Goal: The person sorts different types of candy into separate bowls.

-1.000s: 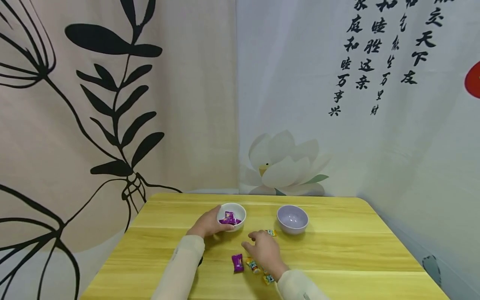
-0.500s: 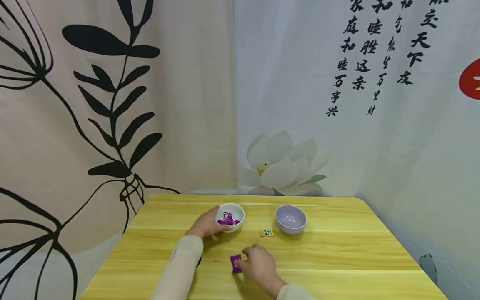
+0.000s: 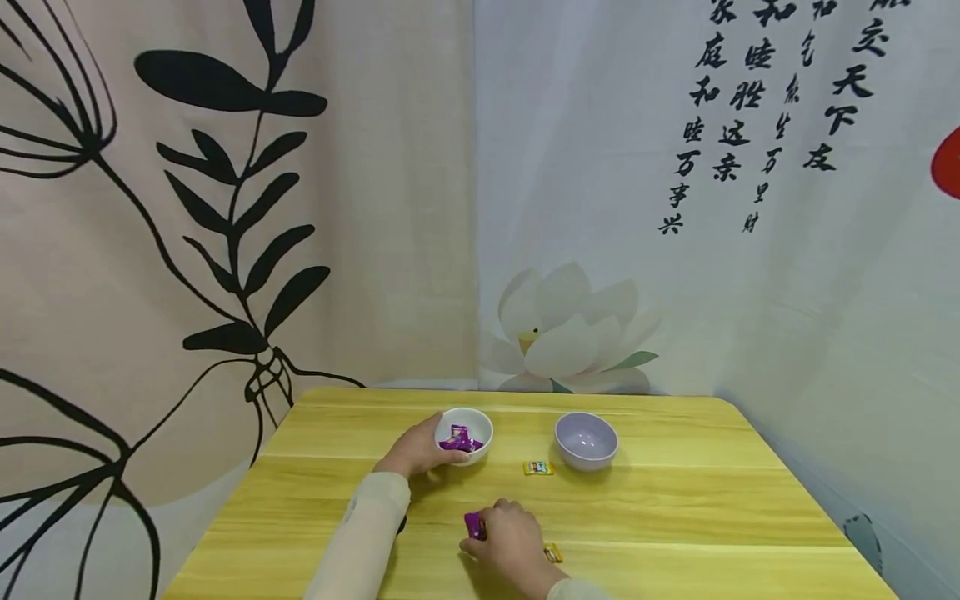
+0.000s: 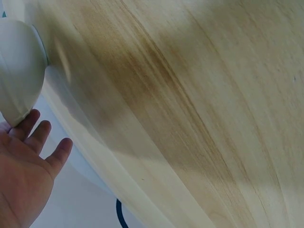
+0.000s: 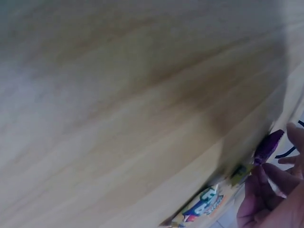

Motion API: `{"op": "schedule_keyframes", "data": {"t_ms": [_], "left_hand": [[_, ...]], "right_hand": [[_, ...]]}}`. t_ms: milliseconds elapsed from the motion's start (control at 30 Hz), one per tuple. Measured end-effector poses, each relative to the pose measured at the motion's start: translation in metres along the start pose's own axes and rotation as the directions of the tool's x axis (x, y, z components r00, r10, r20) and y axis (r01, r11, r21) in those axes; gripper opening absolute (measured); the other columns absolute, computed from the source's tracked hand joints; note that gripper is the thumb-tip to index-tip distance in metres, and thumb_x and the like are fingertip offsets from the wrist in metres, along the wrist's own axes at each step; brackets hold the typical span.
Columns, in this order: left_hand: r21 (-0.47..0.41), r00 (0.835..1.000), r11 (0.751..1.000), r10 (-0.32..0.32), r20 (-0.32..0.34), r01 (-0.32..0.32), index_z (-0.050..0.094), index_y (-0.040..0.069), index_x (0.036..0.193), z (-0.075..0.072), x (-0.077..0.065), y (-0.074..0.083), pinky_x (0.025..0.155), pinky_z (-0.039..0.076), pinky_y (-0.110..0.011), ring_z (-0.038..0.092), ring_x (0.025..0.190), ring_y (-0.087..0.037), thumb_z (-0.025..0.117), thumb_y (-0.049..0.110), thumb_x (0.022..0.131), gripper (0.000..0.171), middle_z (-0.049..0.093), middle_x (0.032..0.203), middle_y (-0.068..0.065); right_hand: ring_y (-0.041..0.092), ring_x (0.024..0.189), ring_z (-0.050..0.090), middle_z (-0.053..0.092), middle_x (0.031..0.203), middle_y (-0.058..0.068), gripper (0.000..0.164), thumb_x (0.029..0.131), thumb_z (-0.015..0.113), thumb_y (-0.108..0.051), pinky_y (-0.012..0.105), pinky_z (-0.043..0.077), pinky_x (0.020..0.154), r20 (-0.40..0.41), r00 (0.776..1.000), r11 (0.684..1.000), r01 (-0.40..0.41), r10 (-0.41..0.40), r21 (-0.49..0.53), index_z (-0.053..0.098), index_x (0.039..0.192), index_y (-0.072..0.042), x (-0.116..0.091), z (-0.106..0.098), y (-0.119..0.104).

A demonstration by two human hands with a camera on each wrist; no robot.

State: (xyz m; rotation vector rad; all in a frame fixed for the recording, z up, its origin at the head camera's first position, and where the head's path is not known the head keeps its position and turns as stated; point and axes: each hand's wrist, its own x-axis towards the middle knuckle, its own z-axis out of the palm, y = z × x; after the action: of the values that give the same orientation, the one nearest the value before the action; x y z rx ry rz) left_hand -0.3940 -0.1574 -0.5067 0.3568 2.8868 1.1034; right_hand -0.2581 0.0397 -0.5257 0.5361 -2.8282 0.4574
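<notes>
The right hand (image 3: 510, 537) has just closed in on the purple-wrapped candy (image 3: 472, 523). Half a second ago, one digit only reached over the right side of this candy; now the thumb is at its near side and the other fingers curl around from its right. I take this as a pinch, but how firm it is I cannot tell, and also not whether the candy is already off the table (image 3: 697, 500). For the work this means, in my judgement, that the reaching is done and the taking hold has begun. The nearer yellow-wrapped candy (image 3: 553, 553) shows again, just beside the right hand. The left hand (image 3: 416, 447) looks unchanged: it grips the white bowl (image 3: 471, 417) from the left, near the table's far edge.

The purple-wrapped candy is a little left of the table's middle, well apart from the far edge. Its wrapper is deep purple, and the fingers hide a part of it. Similar purple candies (image 3: 459, 439) lie inside the white bowl. The lavender bowl (image 3: 588, 463) stands further right, also near the far edge, with the farther yellow-wrapped candy (image 3: 538, 468) before it, to its left.
</notes>
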Motion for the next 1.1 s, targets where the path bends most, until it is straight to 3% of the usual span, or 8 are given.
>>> {"op": "schedule_keyframes", "data": {"t_ms": [167,267,400,600,867,1100], "left_hand": [[0.01,1.0,1.0,0.008,0.003,-0.008,0.046,0.009,0.144,0.0,0.0,0.0,0.1,0.044,-0.054,0.057,0.115,-0.031,0.085,0.056,0.07,0.095,0.06,0.13,-0.01],[0.013,1.0,1.0,0.007,0.005,-0.007,0.046,0.009,0.145,-0.001,-0.001,0.001,0.1,0.044,-0.053,0.057,0.115,-0.031,0.085,0.056,0.07,0.096,0.06,0.13,-0.011],[0.024,1.0,1.0,0.012,0.007,-0.012,0.046,0.009,0.144,-0.001,0.0,0.002,0.1,0.044,-0.053,0.057,0.115,-0.031,0.084,0.056,0.071,0.096,0.06,0.13,-0.011],[0.016,1.0,1.0,0.003,0.011,-0.003,0.046,0.011,0.144,0.001,0.0,0.0,0.1,0.044,-0.053,0.057,0.115,-0.031,0.085,0.057,0.07,0.095,0.06,0.13,-0.011],[0.022,1.0,0.999,-0.024,-0.005,0.024,0.046,0.012,0.146,0.002,0.001,0.0,0.101,0.044,-0.053,0.056,0.116,-0.028,0.085,0.059,0.068,0.099,0.06,0.131,-0.009],[0.034,1.0,0.999,-0.014,-0.003,0.014,0.045,0.012,0.146,0.0,0.0,0.0,0.1,0.044,-0.053,0.056,0.115,-0.028,0.085,0.06,0.068,0.1,0.06,0.131,-0.008]], "right_hand": [[0.015,0.069,0.052,0.059,0.077,-0.003,0.026,0.074,0.081,-0.031,0.031,0.042,0.058,-0.041,0.996,0.997,0.073,-0.074,-0.04,0.078,0.096,-0.018,0.001,0.002,0.002],[0.017,0.07,0.053,0.061,0.078,-0.003,0.024,0.072,0.079,-0.024,0.032,0.041,0.059,-0.061,0.994,0.995,0.085,-0.088,-0.048,0.077,0.095,-0.017,0.001,0.001,0.003],[0.016,0.07,0.05,0.055,0.074,-0.004,0.022,0.071,0.079,-0.03,0.033,0.038,0.06,-0.041,0.998,0.999,0.05,-0.051,-0.02,0.072,0.086,-0.015,0.002,0.001,0.003],[0.016,0.071,0.047,0.049,0.071,-0.005,0.033,0.07,0.081,-0.047,0.035,0.037,0.063,-0.007,1.0,0.999,0.003,-0.003,-0.033,0.068,0.076,-0.017,0.004,0.002,0.004],[0.017,0.067,0.048,0.05,0.067,-0.005,0.019,0.071,0.08,-0.035,0.033,0.034,0.059,-0.074,0.994,0.988,0.066,-0.077,-0.141,0.068,0.069,-0.021,0.005,0.003,0.009],[0.018,0.07,0.052,0.056,0.073,-0.004,0.015,0.076,0.077,-0.032,0.035,0.037,0.062,-0.056,0.998,0.996,0.031,-0.035,-0.081,0.075,0.082,-0.018,0.011,-0.003,0.01]]}}
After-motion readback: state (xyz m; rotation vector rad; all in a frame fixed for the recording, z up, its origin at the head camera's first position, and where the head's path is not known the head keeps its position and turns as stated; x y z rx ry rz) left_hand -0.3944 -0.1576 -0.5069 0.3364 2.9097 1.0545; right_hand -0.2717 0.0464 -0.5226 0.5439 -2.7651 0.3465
